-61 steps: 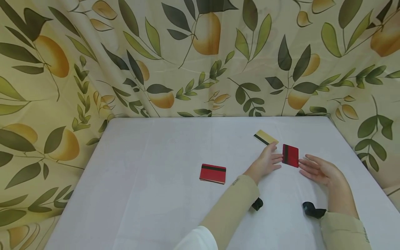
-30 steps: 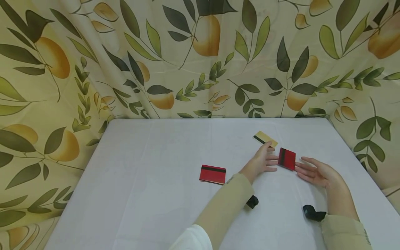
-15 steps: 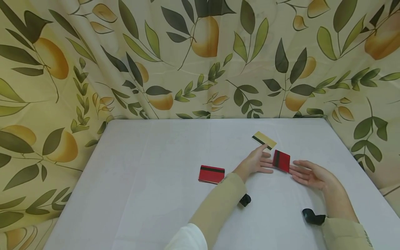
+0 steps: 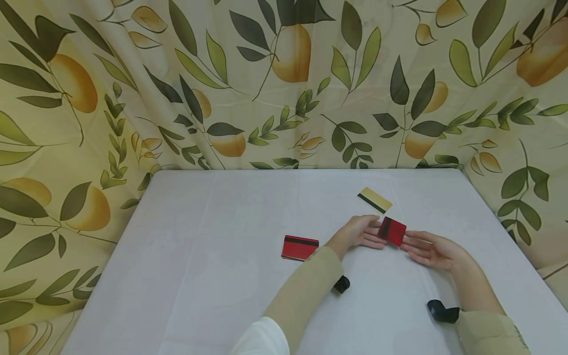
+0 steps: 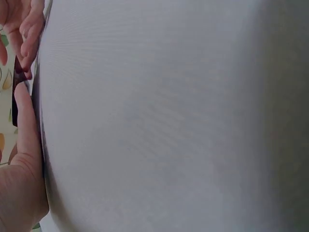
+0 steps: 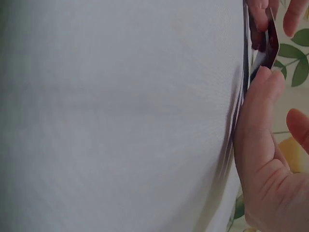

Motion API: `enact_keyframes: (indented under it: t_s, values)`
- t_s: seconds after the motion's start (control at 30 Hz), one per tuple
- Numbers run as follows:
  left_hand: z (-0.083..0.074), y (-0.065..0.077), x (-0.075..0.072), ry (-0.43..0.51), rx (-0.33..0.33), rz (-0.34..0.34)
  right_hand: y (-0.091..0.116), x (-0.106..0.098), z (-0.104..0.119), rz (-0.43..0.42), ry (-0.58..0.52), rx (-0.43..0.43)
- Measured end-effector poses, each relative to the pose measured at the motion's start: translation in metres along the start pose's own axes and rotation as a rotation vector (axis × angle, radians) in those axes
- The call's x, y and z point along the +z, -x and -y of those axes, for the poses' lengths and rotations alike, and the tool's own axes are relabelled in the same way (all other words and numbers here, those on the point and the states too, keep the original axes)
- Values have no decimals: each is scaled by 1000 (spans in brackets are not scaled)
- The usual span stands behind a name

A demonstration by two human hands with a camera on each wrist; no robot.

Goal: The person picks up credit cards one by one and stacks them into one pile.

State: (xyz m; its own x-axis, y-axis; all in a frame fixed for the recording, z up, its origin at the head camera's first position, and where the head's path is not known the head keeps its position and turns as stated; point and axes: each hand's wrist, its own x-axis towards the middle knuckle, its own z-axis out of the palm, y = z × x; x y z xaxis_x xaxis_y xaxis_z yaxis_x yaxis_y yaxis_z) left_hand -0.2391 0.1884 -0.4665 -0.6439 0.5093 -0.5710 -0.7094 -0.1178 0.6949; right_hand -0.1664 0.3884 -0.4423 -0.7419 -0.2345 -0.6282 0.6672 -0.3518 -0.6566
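A red card with a black stripe (image 4: pixel 393 232) spans the space between both hands over the white table. The straight fingers of my left hand (image 4: pixel 358 232) meet its left edge, and the card overlaps their tips in the head view. Opposite, my right hand (image 4: pixel 434 250), palm turned up, has its extended fingertips at the card's right edge. The right wrist view shows the card (image 6: pixel 273 46) tilted, with fingertips at either end. Just beyond the left hand lies a gold card with a black stripe (image 4: pixel 375 199).
Another red striped card (image 4: pixel 300 247), apparently stacked on something pale, lies left of the left forearm. Black wrist devices (image 4: pixel 342 284) jut from beside both sleeves. A fruit-patterned cloth (image 4: pixel 248 98) hangs behind the white table (image 4: pixel 213 296).
Both hands and the red card between them have shifted left and nearer the person. The left hand has drawn off the gold card, which now shows whole.
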Motion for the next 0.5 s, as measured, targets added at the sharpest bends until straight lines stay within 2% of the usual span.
enact_keyframes:
  t_s: [0.33, 0.5]
  values:
    - [3, 1, -7, -5, 104, -21, -3, 15, 0, -59, 109, -26]
    - [2, 8, -13, -11, 137, -27, -2, 25, -2, -56, 95, -74]
